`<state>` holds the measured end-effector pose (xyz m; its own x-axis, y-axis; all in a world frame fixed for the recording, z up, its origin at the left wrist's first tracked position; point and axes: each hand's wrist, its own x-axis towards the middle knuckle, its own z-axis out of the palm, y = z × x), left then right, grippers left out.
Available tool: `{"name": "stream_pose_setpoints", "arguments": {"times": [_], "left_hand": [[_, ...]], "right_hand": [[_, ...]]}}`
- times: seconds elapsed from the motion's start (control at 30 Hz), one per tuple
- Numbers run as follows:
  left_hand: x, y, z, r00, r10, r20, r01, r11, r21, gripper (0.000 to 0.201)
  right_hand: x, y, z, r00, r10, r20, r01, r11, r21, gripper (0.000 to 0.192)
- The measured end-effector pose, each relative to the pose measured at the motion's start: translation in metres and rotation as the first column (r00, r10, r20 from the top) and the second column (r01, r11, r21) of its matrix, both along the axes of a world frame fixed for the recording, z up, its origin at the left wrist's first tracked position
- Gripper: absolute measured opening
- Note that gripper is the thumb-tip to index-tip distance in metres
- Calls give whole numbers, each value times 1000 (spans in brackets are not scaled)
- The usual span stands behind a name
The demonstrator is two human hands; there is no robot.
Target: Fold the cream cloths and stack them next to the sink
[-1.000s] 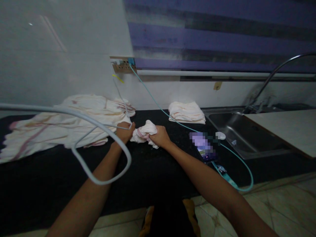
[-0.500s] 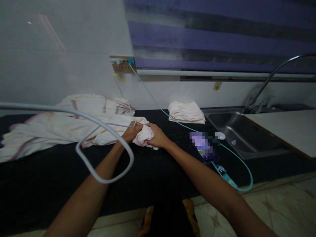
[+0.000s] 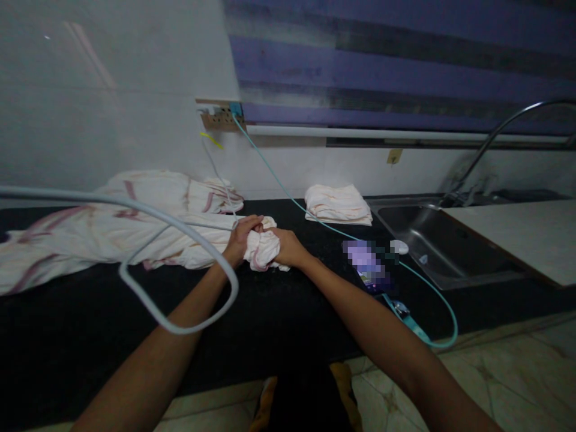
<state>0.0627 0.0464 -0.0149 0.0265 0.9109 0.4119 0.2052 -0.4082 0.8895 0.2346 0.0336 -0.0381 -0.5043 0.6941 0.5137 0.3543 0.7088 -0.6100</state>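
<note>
A long white cloth (image 3: 180, 243) with reddish stripes stretches across the dark counter from the left, its right end bunched up between my hands. My left hand (image 3: 243, 237) is closed on the gathered cloth from the left. From the right, my right hand (image 3: 290, 246) grips the same bunch, with the fingers partly hidden behind the fabric. Behind, more of the striped white fabric lies heaped against the wall. A grey cable (image 3: 180, 330) loops in front of my left forearm, and its thin part passes by my left hand.
A folded stack of white cloth (image 3: 338, 205) lies near the wall. To the right are a blurred-out phone (image 3: 366, 264), a teal cable (image 3: 454, 327), a white round object (image 3: 399, 247) and a watch-like item (image 3: 400, 308). Farther right, a light board (image 3: 522, 231) partly covers the steel sink (image 3: 450, 285).
My left hand has shifted its hold on the bunched cloth, its fingers now higher on it. More of the crumpled end shows between the hands. The grey cable loop swung slightly left.
</note>
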Motion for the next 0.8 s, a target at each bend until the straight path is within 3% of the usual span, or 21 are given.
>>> {"name": "stream_pose_setpoints", "arguments": {"times": [0.2,0.4,0.53,0.6,0.7,0.8], "left_hand": [[-1,-6,7,941,272,-201,-253,961,117,40],[-16,1,5,746,478,-463,-442,876,191,34],[-24,-1,8,606,581,-543,-552,799,240,38],[-29,-4,11,549,594,-589,-569,781,258,42],[-34,-7,12,489,514,-705,-559,805,198,52],[-28,-8,8,526,354,-773,-482,873,71,55]], "right_hand": [[4,-5,9,998,-57,32,57,998,-6,17],[4,-10,17,987,-93,134,95,995,-5,16],[2,-12,13,976,-218,-10,217,974,-67,20],[2,-14,12,940,-312,-140,301,949,-93,21],[3,-15,14,846,-434,-310,415,901,-126,25],[6,-14,16,784,-483,-389,458,874,-162,31]]}}
